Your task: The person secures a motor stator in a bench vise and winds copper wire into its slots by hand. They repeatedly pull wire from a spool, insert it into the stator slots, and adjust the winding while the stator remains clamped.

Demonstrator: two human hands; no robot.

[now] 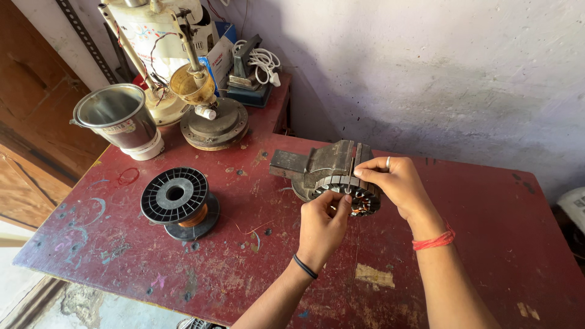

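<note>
Left hand [322, 226]: pinching the stator core [352, 194] from below.
Right hand [393, 181]: gripping its top (vise [326, 161] behind).

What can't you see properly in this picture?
Head view only:
- Stator: mostly covered by the left hand and right hand, so its windings barely show.
- Vise: its jaws are hidden behind the stator and fingers.
- Wire on the spool: mostly under the black flange.
- White thing at the right edge: cut off.
</note>
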